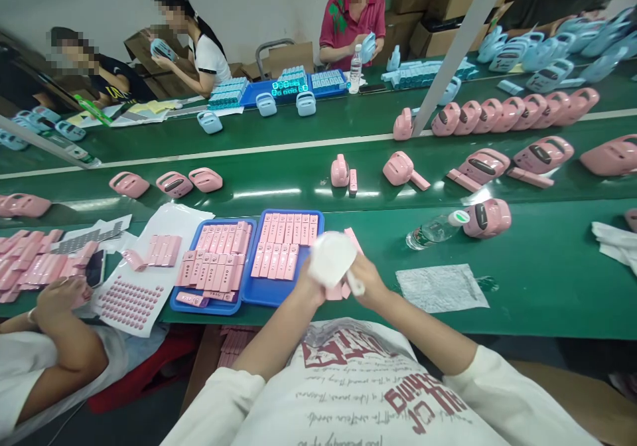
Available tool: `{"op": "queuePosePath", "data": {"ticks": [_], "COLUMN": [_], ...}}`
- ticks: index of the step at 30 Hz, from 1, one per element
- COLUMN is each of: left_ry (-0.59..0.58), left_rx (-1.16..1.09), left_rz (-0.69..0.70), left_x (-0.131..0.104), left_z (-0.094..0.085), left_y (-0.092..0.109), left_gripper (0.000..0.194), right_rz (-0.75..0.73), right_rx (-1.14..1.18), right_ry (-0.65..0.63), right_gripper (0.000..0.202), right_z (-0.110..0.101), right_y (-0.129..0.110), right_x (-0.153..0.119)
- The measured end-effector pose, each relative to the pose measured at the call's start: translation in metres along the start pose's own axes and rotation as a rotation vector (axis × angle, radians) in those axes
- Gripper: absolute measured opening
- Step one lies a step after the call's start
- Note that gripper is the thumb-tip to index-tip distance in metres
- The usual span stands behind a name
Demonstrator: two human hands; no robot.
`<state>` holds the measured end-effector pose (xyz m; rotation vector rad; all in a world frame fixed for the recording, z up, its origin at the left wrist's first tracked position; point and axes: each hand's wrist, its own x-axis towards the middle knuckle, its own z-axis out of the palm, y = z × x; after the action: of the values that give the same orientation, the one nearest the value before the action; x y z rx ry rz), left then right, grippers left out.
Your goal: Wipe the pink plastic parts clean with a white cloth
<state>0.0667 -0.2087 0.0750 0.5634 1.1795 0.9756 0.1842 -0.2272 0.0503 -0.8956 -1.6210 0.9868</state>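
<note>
In front of my chest, a blurred white cloth [331, 259] is bunched between my two hands, with a twisted end hanging on the right. My left hand [309, 281] is closed on its left side, fingers mostly hidden behind it. Closed at the cloth's right end is my right hand [369, 281]. A pink stick-shaped piece [354, 239] shows behind the right hand, and part of another pink piece [334, 292] shows below the cloth; whether I hold either is unclear. Just left of my hands lies a blue tray [269, 292] with rows of pink pieces.
A second blue tray [209, 308] holds stacked pink pieces. To the right are a plastic bottle [432, 230], a pink device [488, 218] and a wrinkled white sheet [442, 288]. Pink devices line the green belt [279, 167]. A co-worker's hand [60, 300] is at left.
</note>
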Motion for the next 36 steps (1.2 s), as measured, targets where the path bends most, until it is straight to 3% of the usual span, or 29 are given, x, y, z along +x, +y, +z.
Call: {"op": "queuePosePath", "data": {"ticks": [3,8,12,16,19,24,28,32,36], "left_ry": [0.022,0.100,0.076,0.313,0.434,0.410,0.322,0.161,-0.094], "left_rx": [0.170,0.570,0.849,1.068,1.139,1.092,0.918,0.603,0.248], "left_rz": [0.100,0.172,0.212,0.220,0.158,0.045,-0.054,-0.087,0.001], "left_x": [0.011,0.031,0.035,0.038,0.042,0.053,0.058,0.045,0.013], "left_z": [0.010,0.005,-0.030,-0.076,-0.100,-0.106,-0.108,-0.114,-0.104], "left_y": [-0.025,-0.072,-0.079,-0.067,-0.062,-0.067,-0.064,-0.050,-0.025], "left_gripper": [0.034,0.020,0.026,0.045,0.047,0.042,0.029,0.026,0.045], "right_rz": [0.227,0.471,0.610,0.704,0.745,0.853,0.956,1.011,0.956], "right_rx": [-0.023,-0.073,-0.167,-0.323,-0.402,-0.409,-0.277,-0.089,0.171], "right_ry": [0.167,0.239,0.322,0.406,0.418,0.415,0.416,0.517,0.585], "right_gripper": [0.051,0.063,0.076,0.082,0.067,0.042,0.035,0.035,0.044], "right_z": [-0.002,0.000,-0.016,-0.040,-0.049,-0.050,-0.060,-0.084,-0.097], "right_y": [0.029,0.066,0.087,0.098,0.102,0.111,0.116,0.109,0.084], "right_x": [0.001,-0.017,-0.030,-0.025,-0.015,0.002,0.013,0.021,0.029]}}
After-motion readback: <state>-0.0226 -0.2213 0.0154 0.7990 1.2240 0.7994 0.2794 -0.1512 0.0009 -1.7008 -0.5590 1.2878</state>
